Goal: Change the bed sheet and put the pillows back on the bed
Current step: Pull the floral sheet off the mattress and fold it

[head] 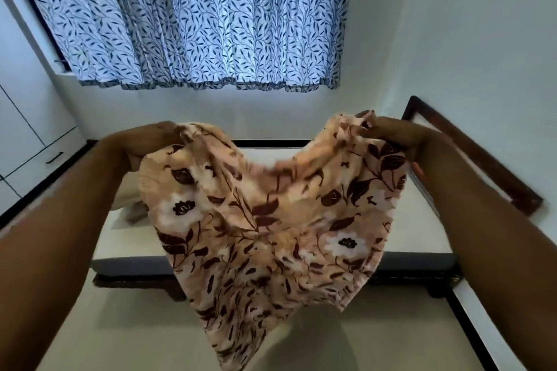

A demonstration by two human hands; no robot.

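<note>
Far left, a white wardrobe (27, 135) with a dark handle is standing against the wall. Up top, a blue leaf-print curtain (193, 18) is hanging across the window, its hem ending above the far edge of the bed. My left grip (150, 141) is clutching a top corner of the floral sheet (265, 220), fingers curled round bunched fabric, arm reaching out from the lower left. Just under that grip, a pale bundle (131, 205) is lying on the left side of the bed, partly hidden by the sheet; I can't tell whether it's a pillow or folded cloth. The sheet itself, peach with dark brown leaves and white flowers, is hanging in the air between both grips, sagging in the middle at the top edge and drooping down over the near end of the bed toward the floor (105, 325), lowest point dangling at bottom centre. It's not lying on the mattress and looks folded or doubled over, with some blur in the upper folds. The bed (422, 214) is showing a bare pale mattress top, grey side and dark wood frame underneath. My right grip (394, 137) is pinching the other top corner, fingers closed over gathered fabric, at about the same height as the left one. Right of it, a dark wooden headboard (470, 159) is running along the bed's right edge against the plain wall.
</note>
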